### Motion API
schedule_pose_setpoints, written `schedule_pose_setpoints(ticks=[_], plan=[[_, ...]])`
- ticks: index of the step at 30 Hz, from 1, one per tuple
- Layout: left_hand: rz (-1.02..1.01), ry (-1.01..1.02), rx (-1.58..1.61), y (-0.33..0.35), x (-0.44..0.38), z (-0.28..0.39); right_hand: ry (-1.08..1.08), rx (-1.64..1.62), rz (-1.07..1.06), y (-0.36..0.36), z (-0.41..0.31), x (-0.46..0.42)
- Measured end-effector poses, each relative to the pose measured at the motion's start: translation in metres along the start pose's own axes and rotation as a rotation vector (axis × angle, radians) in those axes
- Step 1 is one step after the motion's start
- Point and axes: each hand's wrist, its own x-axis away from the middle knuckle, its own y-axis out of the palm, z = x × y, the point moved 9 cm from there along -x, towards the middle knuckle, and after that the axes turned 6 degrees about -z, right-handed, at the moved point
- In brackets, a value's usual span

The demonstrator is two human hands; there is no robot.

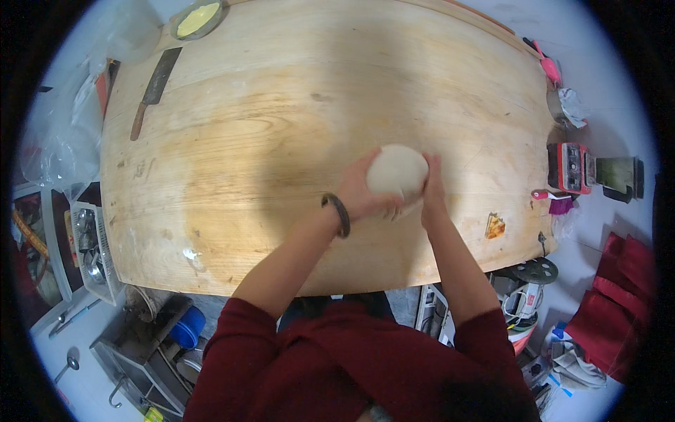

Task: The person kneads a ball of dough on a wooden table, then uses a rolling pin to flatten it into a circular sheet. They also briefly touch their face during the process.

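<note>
A smooth, rounded ball of pale dough (396, 170) is between my two hands, over the right half of the wooden worktop (237, 174). My left hand (361, 190) cups its left and near side, the thumb lying across the near face. Along the dough's right side presses my right hand (434, 184), its fingers pointing away from me. A dark bracelet (337, 213) circles my left wrist. The underside of the dough is hidden, so I cannot tell whether it rests on the wood or is lifted slightly.
A cleaver (155, 89) lies at the worktop's left. Behind it stands a bowl (198, 21) with yellow contents. Along the right edge are a red blender (572, 168) and a purple-bristled brush (553, 199). A white basket (95, 253) of metal utensils hangs beyond the left edge.
</note>
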Motion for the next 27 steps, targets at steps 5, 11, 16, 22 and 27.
schedule_pose_setpoints(ticks=[5, 11, 16, 22, 27], plan=[[0.148, 0.251, -0.445, 0.063, 0.077, 0.034, -0.315, 0.148, 0.206, -0.042, 0.022, 0.075], [0.216, 0.148, -0.369, 0.046, 0.039, 0.010, -0.523, 0.440, 0.264, -0.026, 0.004, 0.026], [0.210, -0.053, -0.126, 0.012, 0.013, -0.027, -0.419, 0.604, 0.350, -0.006, -0.024, -0.029], [0.245, -0.226, 0.964, 0.028, 0.000, -0.044, -0.194, 0.474, 0.356, 0.003, -0.062, -0.078], [0.016, -0.224, 0.662, 0.009, -0.028, 0.007, -0.208, 0.339, 0.069, -0.010, -0.028, -0.078]])
